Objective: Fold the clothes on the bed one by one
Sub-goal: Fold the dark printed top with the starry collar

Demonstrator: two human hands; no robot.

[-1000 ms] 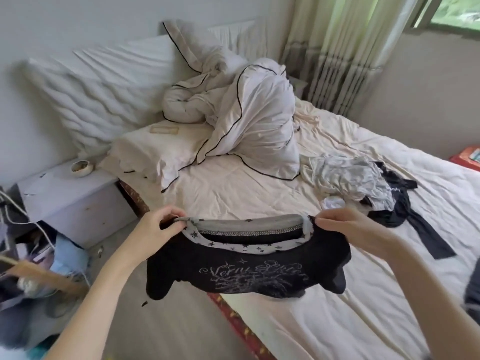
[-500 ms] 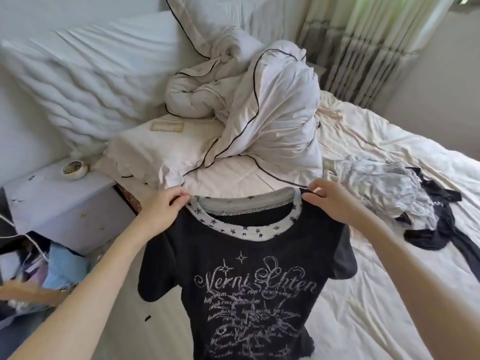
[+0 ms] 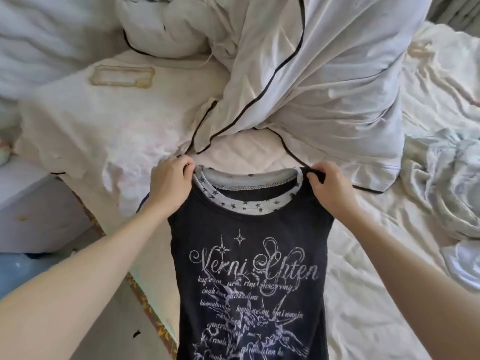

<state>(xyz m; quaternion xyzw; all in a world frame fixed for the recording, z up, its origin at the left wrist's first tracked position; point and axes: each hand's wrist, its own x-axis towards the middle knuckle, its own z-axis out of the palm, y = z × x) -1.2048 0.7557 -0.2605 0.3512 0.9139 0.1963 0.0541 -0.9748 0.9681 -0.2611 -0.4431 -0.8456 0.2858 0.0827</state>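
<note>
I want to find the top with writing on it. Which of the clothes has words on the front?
The dark T-shirt, held up at its shoulders by the left hand and right hand. The crumpled pale clothes on the bed show no writing.

The wide bed with a wrinkled cream sheet (image 3: 376, 294) carries a bunched white black-piped duvet (image 3: 324, 81), a cream pillow (image 3: 104, 120) and crumpled pale grey clothes (image 3: 446, 188).

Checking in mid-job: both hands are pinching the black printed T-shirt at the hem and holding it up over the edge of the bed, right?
Not quite. The head view shows the left hand and right hand pinching the black printed T-shirt at the shoulders, either side of the star-patterned collar, not at the hem. The rest holds: it hangs over the edge of the bed.
</note>
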